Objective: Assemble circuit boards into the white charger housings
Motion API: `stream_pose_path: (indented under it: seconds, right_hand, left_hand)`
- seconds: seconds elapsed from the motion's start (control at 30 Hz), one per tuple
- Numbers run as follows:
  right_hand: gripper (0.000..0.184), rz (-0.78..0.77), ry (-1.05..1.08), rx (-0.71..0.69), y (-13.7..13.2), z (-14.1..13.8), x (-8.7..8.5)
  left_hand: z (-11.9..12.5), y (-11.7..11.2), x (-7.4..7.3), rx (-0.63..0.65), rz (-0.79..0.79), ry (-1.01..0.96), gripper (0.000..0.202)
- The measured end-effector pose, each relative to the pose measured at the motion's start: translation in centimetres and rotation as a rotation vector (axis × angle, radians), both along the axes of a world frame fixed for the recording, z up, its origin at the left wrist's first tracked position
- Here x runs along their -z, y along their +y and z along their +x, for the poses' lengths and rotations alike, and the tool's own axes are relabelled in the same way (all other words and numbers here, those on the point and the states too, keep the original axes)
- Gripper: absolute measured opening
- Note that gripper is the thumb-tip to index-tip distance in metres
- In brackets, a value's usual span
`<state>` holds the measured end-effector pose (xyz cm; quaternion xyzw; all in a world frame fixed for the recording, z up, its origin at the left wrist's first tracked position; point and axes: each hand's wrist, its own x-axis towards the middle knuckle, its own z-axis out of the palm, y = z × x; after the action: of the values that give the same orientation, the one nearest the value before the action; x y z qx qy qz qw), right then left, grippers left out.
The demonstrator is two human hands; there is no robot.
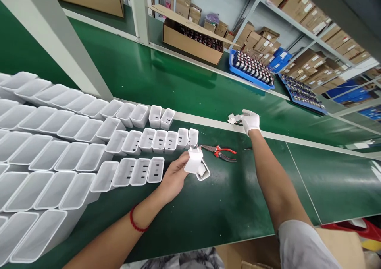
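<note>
My left hand (175, 179), bare with a red bracelet at the wrist, is closed round a white charger plug (194, 161) with two prongs pointing away. Against it lies an open white casing (204, 173) with a pale part inside; the hand partly hides how the two sit together. My right hand (250, 121), in a white glove, reaches to the far rail of the bench. Its fingertips are closed on a small white plastic piece (231, 119). Red-handled pliers (218, 151) lie on the green bench between my hands.
Rows of open white casings (85, 152) stand on the left, some with slots in the bottom. Across the rail runs a green conveyor surface (178, 86). Behind it are an open carton (193, 42), blue trays of parts (253, 72) and shelves of boxes. A post (68, 42) rises at left.
</note>
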<state>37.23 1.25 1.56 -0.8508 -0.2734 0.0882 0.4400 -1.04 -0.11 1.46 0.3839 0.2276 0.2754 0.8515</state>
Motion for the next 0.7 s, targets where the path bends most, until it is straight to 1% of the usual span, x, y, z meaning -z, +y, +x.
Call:
stream_pose_path:
  seconds: [0.1, 0.2, 0.27, 0.3, 0.33, 0.4, 0.43, 0.5, 0.57, 0.6, 0.63, 0.67, 0.7]
  right_hand:
    - [0.039, 0.106, 0.126, 0.02, -1.0, -1.5, -1.0]
    - [0.042, 0.199, 0.238, -0.058, -3.6, -4.7, -3.2]
    - [0.046, 0.189, 0.335, -0.174, -6.3, -7.5, -4.8]
    - [0.048, 0.156, 0.397, -0.252, -7.9, -9.0, -5.4]
    - [0.05, 0.08, 0.504, -0.38, -9.4, -10.5, -5.8]
    - [0.049, -0.053, 0.631, -0.559, -12.0, -13.3, -5.8]
    - [0.048, -0.103, 0.643, -0.638, -13.0, -14.5, -5.4]
    - [0.042, -0.173, 0.517, -0.747, -14.2, -16.3, -4.3]
    - [0.035, -0.24, 0.282, -0.8, -14.6, -17.5, -3.5]
    - [0.033, -0.266, 0.154, -0.785, -14.7, -18.0, -3.4]
    - [0.032, -0.268, 0.044, -0.74, -14.6, -18.4, -3.5]
    - [0.034, -0.232, -0.022, -0.676, -14.5, -18.8, -3.8]
    - [0.038, -0.162, -0.028, -0.615, -14.4, -19.3, -4.2]
  left_hand:
    - [0.0, -0.1, 0.0, -0.003, 0.047, -0.026, 0.038]
    - [-0.1, -0.2, -0.5, -0.01, -0.001, -0.059, 0.037]
    - [-0.2, -0.2, -0.8, -0.01, -0.078, -0.076, 0.039]
    - [-0.2, -0.3, -0.9, -0.011, -0.115, -0.082, 0.041]
    - [-0.3, -0.3, -1.0, -0.013, -0.141, -0.088, 0.043]
    - [-0.4, -0.4, -1.1, -0.013, -0.163, -0.101, 0.043]
    - [-0.4, -0.5, -1.1, -0.007, -0.166, -0.108, 0.041]
    - [-0.4, -0.7, -1.1, 0.011, -0.154, -0.125, 0.037]
    - [-0.3, -0.9, -1.0, 0.02, -0.135, -0.123, 0.034]
    - [-0.3, -1.0, -1.0, 0.019, -0.124, -0.115, 0.034]
    - [-0.2, -1.0, -1.0, 0.017, -0.11, -0.104, 0.035]
    - [-0.2, -1.1, -0.9, 0.016, -0.09, -0.09, 0.036]
    - [-0.1, -1.2, -0.8, 0.017, -0.061, -0.075, 0.038]
